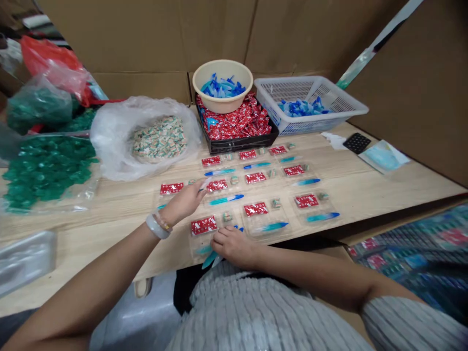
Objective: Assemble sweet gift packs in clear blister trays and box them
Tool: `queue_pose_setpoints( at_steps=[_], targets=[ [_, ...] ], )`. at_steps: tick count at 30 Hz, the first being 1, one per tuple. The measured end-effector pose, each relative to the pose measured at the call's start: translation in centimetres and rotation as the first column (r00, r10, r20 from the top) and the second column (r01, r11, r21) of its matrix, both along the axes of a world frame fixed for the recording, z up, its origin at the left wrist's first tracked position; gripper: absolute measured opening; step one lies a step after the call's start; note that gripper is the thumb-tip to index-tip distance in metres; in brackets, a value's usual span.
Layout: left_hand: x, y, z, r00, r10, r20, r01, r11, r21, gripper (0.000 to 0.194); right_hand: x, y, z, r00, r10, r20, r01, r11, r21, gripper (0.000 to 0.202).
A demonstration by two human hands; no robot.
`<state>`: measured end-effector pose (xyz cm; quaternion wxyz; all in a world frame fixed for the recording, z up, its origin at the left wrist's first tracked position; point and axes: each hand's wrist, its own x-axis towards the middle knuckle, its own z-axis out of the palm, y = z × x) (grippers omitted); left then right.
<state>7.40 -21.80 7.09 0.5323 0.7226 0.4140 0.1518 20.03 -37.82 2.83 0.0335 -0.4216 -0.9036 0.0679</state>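
My left hand (185, 199), with bracelets at the wrist, reaches over the middle of the clear plastic trays. Its fingertips pinch a slim, pale, pointed piece (205, 184) beside a red packet (217, 185). My right hand (236, 246) rests closed at the table's front edge, over the lower part of the nearest tray. Teal and pale tapered pieces (209, 260) stick out from under its fingers; the rest of them is hidden. Most trays in the rows hold a red printed packet (256, 208), a small striped block (276, 203) and a blue-teal tapered piece (274, 226).
Behind the trays, a cream bowl (222, 104) of blue pieces stands on a black box (241, 145) of red packets. A white basket (310, 122) is at right. Left are a plastic bag (109, 146) of striped blocks and green pieces (51, 168). Cardboard walls (307, 39) enclose the table.
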Motion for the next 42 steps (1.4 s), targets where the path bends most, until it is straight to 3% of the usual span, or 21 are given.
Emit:
queue_pose_setpoints(
  at_steps=[3, 5, 7, 9, 11, 12, 14, 17, 21, 23, 24, 27, 30, 32, 34, 37, 39, 42],
  targets=[
    [-1.1, -0.9, 0.0, 0.998, -0.017, -0.059, 0.024, 0.992, 0.125, 0.027, 1.1, -0.6, 0.3, 0.994, -0.022, -0.106, 0.028, 0.998, 0.053, 0.023],
    [-1.1, -1.7, 0.0, 0.997, -0.018, -0.068, 0.020, 0.999, 0.025, 0.022, 2.1, -1.0, 0.4, 0.976, -0.090, -0.196, 0.094, 0.996, 0.012, 0.027],
    [-0.2, -2.6, 0.1, 1.000, -0.004, 0.004, 0.005, 0.988, -0.156, 0.022, 3.0, -1.0, 0.6, 0.914, -0.249, -0.320, 0.223, 0.968, -0.117, 0.027],
    [1.8, -3.4, 0.6, 0.986, 0.087, 0.142, -0.027, 0.926, -0.377, 0.026, 3.8, -0.3, 1.0, 0.739, -0.478, -0.475, 0.391, 0.878, -0.275, 0.024],
    [4.4, -4.0, 1.1, 0.944, 0.215, 0.249, -0.039, 0.824, -0.565, 0.029, 4.6, 0.9, 1.4, 0.487, -0.634, -0.601, 0.499, 0.766, -0.404, 0.023],
    [5.7, -4.4, 1.4, 0.927, 0.260, 0.272, -0.034, 0.779, -0.626, 0.029, 5.0, 1.6, 1.6, 0.368, -0.668, -0.646, 0.526, 0.723, -0.448, 0.023],
    [8.1, -4.9, 1.9, 0.911, 0.303, 0.279, -0.024, 0.716, -0.698, 0.028, 5.9, 2.7, 2.0, 0.191, -0.669, -0.719, 0.518, 0.691, -0.505, 0.023],
    [10.8, -5.2, 2.2, 0.907, 0.346, 0.241, -0.044, 0.646, -0.762, 0.028, 7.4, 3.7, 2.1, 0.005, -0.664, -0.748, 0.425, 0.678, -0.599, 0.027],
    [13.2, -4.8, 2.0, 0.901, 0.394, 0.183, -0.091, 0.584, -0.807, 0.030, 9.4, 4.5, 1.5, -0.130, -0.741, -0.658, 0.257, 0.616, -0.744, 0.021],
    [14.0, -4.2, 1.8, 0.904, 0.379, 0.197, -0.083, 0.608, -0.790, 0.032, 11.0, 5.1, 1.4, -0.134, -0.763, -0.632, 0.205, 0.603, -0.771, 0.019],
    [14.2, -3.8, 1.8, 0.909, 0.361, 0.210, -0.082, 0.646, -0.759, 0.035, 12.2, 5.6, 1.5, -0.112, -0.769, -0.629, 0.199, 0.603, -0.773, 0.019],
    [14.0, -2.1, 1.8, 0.926, 0.316, 0.208, -0.137, 0.792, -0.595, 0.039, 18.1, 8.0, 3.0, 0.068, -0.759, -0.647, 0.360, 0.624, -0.694, 0.017],
    [12.2, 0.0, 2.0, 0.942, 0.304, 0.142, -0.234, 0.898, -0.374, 0.034, 26.8, 12.6, 6.1, 0.312, -0.727, -0.612, 0.743, 0.588, -0.320, 0.016],
    [10.3, 1.2, 2.0, 0.934, 0.349, 0.076, -0.337, 0.931, -0.141, 0.039, 32.4, 16.7, 8.4, 0.405, -0.763, -0.504, 0.876, 0.482, -0.026, 0.021],
    [7.9, 1.8, 2.0, 0.903, 0.430, 0.016, -0.430, 0.898, 0.091, 0.044, 36.8, 20.7, 10.1, 0.426, -0.860, -0.280, 0.905, 0.409, 0.120, 0.028],
    [3.7, 1.7, 1.7, 0.827, 0.560, -0.056, -0.531, 0.810, 0.250, 0.043, 40.1, 25.5, 10.4, 0.392, -0.919, 0.032, 0.912, 0.393, 0.116, 0.033],
    [0.5, 1.2, 1.4, 0.767, 0.637, -0.082, -0.597, 0.754, 0.273, 0.038, 40.6, 27.3, 9.4, 0.404, -0.904, 0.143, 0.909, 0.414, 0.048, 0.033],
    [-4.5, -0.1, 0.7, 0.646, 0.763, -0.019, -0.750, 0.639, 0.172, 0.025, 40.6, 28.6, 7.6, 0.429, -0.872, 0.237, 0.900, 0.435, -0.029, 0.028]
  ],
)
